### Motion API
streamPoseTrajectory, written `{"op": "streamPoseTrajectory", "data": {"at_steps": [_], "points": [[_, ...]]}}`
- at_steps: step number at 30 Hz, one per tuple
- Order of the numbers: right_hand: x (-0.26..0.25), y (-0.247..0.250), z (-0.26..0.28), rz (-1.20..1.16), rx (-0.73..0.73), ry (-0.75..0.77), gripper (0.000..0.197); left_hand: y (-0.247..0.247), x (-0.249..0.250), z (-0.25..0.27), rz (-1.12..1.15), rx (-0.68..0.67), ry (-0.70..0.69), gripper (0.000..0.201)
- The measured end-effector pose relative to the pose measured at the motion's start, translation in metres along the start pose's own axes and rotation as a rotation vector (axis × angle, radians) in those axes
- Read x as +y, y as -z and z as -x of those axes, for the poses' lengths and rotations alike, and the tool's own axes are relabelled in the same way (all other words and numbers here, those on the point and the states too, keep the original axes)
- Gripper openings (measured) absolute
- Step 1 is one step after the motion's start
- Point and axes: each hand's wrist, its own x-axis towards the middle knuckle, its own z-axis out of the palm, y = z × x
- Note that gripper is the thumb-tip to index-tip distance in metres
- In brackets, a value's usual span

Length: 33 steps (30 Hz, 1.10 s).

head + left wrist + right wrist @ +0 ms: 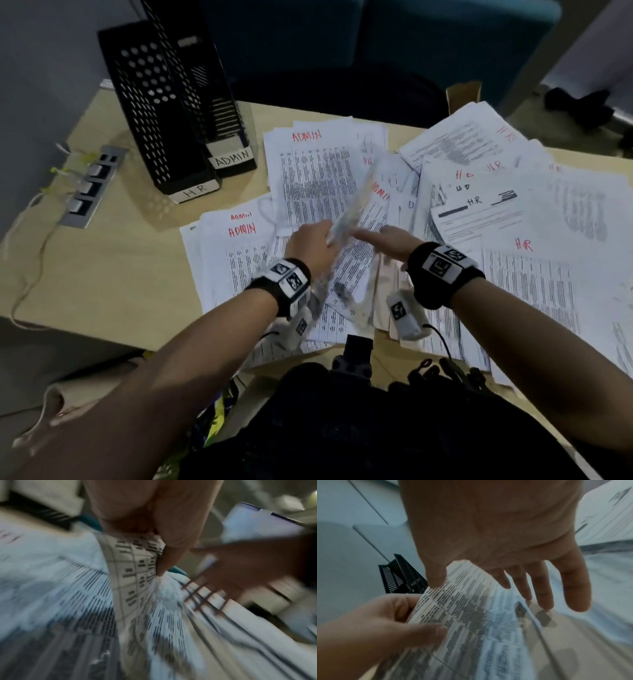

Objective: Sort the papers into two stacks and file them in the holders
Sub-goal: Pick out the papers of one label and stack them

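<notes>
Two black mesh holders stand at the desk's back left, one labelled HR (150, 113) and one labelled ADMIN (209, 102). Printed sheets marked ADMIN (315, 171) lie in the middle, with more ADMIN sheets (239, 253) near the front. Sheets marked HR (513, 205) spread over the right. My left hand (313, 245) pinches one printed sheet (356, 202) and holds it raised and blurred above the pile; thumb and fingers (164, 561) clamp its edge (133, 568). My right hand (383, 236) hovers beside that sheet, palm down with fingers (544, 588) straight, holding nothing.
A grey socket strip (90, 186) with cables is set into the desk (137, 257) at the left. A cardboard piece (464, 94) sticks up at the back right, in front of a blue seat (376, 34). A dark bag (342, 428) lies in my lap.
</notes>
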Motion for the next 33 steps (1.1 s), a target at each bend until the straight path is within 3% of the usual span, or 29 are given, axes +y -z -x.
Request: {"op": "streamPoseTrajectory", "data": {"at_steps": [2, 6, 8, 10, 11, 13, 15, 17, 19, 26, 30, 33], "points": [[-0.021, -0.001, -0.002, -0.221, 0.093, 0.002, 0.078, 0.002, 0.004, 0.012, -0.113, -0.005, -0.130, 0.005], [-0.043, -0.002, -0.015, -0.233, 0.291, -0.022, 0.027, 0.011, -0.010, 0.018, -0.109, -0.174, -0.227, 0.024], [-0.045, 0.002, -0.020, -0.194, 0.322, -0.047, 0.017, 0.019, -0.023, 0.006, 0.084, -0.073, -0.042, 0.038], [-0.043, 0.006, -0.025, -0.167, 0.333, -0.062, 0.010, 0.027, -0.041, -0.019, 0.270, 0.131, 0.281, 0.052], [-0.042, 0.008, -0.027, -0.162, 0.339, -0.064, 0.009, 0.030, -0.048, -0.033, 0.294, 0.168, 0.454, 0.060], [-0.042, 0.012, -0.030, -0.152, 0.360, -0.061, 0.013, 0.036, -0.056, -0.057, 0.328, 0.126, 0.705, 0.073], [-0.045, 0.015, -0.034, -0.171, 0.364, -0.047, 0.023, 0.038, -0.059, -0.074, 0.469, 0.110, 0.754, 0.062], [-0.050, 0.019, -0.035, -0.176, 0.372, -0.029, 0.027, 0.042, -0.055, -0.081, 0.476, 0.139, 0.671, 0.035], [-0.051, 0.023, -0.036, -0.174, 0.405, -0.009, 0.027, 0.048, -0.048, -0.078, 0.421, 0.188, 0.544, 0.025], [-0.070, 0.021, -0.036, -0.384, 0.460, 0.127, 0.020, 0.054, -0.041, -0.023, 0.120, 0.297, 0.033, 0.021], [-0.095, 0.004, -0.025, -0.532, 0.421, 0.293, 0.051, 0.048, -0.033, 0.000, 0.037, 0.243, -0.110, 0.047], [-0.104, -0.007, -0.017, -0.491, 0.384, 0.311, 0.060, 0.044, -0.026, 0.008, 0.042, 0.160, -0.170, 0.030]]}}
